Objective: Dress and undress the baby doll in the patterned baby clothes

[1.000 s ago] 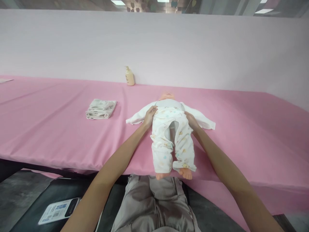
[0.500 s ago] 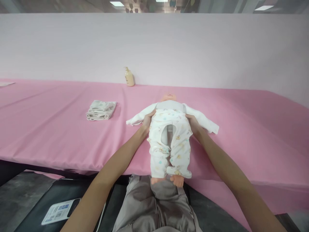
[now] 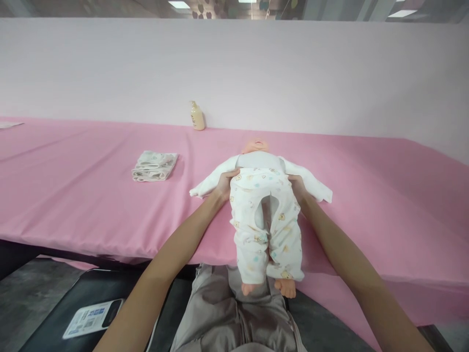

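Note:
A baby doll (image 3: 261, 160) lies on its back on the pink-covered table, its head away from me and its feet over the near edge. It wears a white long-sleeved top and white patterned baby pants (image 3: 249, 205) with an open crotch. My left hand (image 3: 226, 182) grips the waistband at the doll's left side in view, fingers closed on the cloth. At the opposite side my right hand (image 3: 297, 187) is closed on the waistband too. Some fingertips are hidden behind the fabric. Both bare doll feet show below the cuffs.
Folded cloths (image 3: 154, 166) lie to the left on the pink table cover (image 3: 91, 195). A pump bottle (image 3: 197, 117) stands against the white wall at the back. Below the table edge, a phone-like item with a label (image 3: 91, 319) rests on a dark seat.
The doll's legs and pants have shifted right and toward me, so the feet hang further past the table edge. Both hands keep hold of the waistband.

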The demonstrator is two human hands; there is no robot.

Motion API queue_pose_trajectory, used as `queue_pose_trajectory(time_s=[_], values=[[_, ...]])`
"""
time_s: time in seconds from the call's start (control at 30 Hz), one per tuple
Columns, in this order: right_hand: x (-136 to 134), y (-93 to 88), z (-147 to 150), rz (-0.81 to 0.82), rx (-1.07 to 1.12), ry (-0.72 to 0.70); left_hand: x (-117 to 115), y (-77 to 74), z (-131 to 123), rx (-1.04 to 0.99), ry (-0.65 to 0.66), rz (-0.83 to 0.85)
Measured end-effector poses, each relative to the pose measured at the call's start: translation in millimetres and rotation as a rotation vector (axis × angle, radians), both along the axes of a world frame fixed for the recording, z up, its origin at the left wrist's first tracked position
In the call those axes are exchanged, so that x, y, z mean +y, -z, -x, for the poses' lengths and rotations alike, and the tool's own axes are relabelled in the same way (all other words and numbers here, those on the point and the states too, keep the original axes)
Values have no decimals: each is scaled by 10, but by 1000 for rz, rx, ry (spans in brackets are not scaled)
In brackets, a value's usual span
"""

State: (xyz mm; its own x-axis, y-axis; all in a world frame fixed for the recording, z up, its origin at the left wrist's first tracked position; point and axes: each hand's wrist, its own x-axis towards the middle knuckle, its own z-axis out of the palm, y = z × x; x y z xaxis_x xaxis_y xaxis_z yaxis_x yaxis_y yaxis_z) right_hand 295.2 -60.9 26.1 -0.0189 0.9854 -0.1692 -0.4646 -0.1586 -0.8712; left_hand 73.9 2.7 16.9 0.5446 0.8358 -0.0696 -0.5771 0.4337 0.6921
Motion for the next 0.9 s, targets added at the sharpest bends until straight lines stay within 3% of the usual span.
queue_pose_trajectory(time_s=[0.17, 0.3, 0.37, 0.47, 0.53, 0.6, 0.7, 0.8, 0.9], values=[[55, 53, -26, -10, -38, -24, 0, -14, -12, -38, -34, -50], [108, 95, -95, -72, -86, -66, 49, 20, -9, 97, -86, -181], [136, 106, -148, -113, -150, -70, 101, 41, 12, 247, -155, -325], [160, 85, -200, -142, -329, -43, 196, 42, 79, 561, -304, -693], [167, 49, -200, -234, -535, 76, 255, 23, 139, 755, -399, -965], [180, 14, -184, -431, -804, 265, 305, 1, 192, 909, -461, -1117], [243, 1, -181, -627, -1069, 424, 369, -10, 229, 1016, -423, -1077], [363, 14, -234, -499, -999, 291, 434, -16, 209, 994, -346, -982], [488, -30, -303, -367, -942, 141, 502, -49, 151, 1062, -359, -922]])
